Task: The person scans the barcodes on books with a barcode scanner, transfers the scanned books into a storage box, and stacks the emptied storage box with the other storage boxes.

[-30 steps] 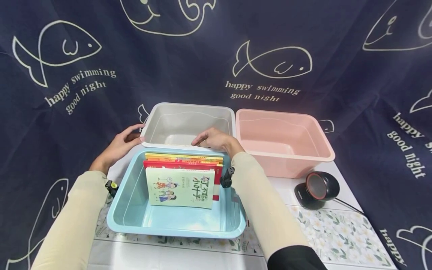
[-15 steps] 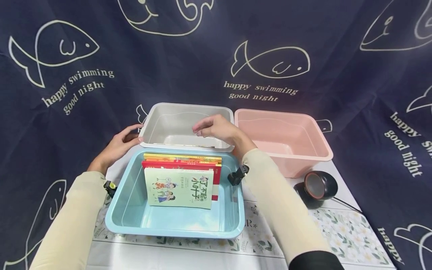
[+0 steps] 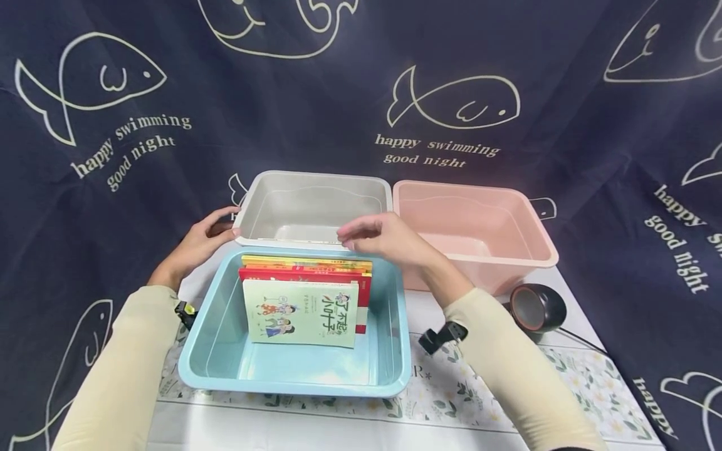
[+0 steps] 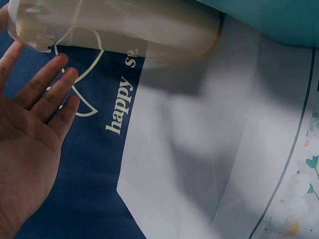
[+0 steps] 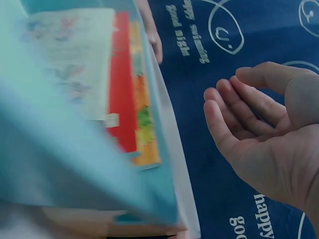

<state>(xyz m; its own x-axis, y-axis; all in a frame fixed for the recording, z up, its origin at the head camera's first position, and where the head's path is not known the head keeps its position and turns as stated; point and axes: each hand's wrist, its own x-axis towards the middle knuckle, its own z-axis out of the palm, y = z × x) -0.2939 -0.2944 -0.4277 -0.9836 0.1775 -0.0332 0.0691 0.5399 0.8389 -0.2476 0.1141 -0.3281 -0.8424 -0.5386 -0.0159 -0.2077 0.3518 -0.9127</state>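
A grey plastic bin (image 3: 321,194) stands at the back, a thin pale edge like a book's (image 3: 299,240) showing along its near inner wall. My left hand (image 3: 194,245) rests at its left rim; in the left wrist view the fingers (image 4: 55,87) are loosely extended against it. Over its near right rim hovers my right hand (image 3: 389,239), fingers relaxed and holding nothing. In front is a blue bin (image 3: 293,389). Inside it, a light green book (image 3: 301,313) leans upright against a red book (image 3: 364,300) and several yellow and orange books (image 3: 304,260).
To the right of the grey bin stands a pink bin (image 3: 474,219). A black round device (image 3: 536,308) with a cable sits in front of it, close to my right forearm. Behind everything hangs a dark blue curtain (image 3: 316,113) printed with fish.
My right hand has lifted from the grey bin's near side, then moved right and toward me, its forearm swinging right. The left hand stays at the rim.
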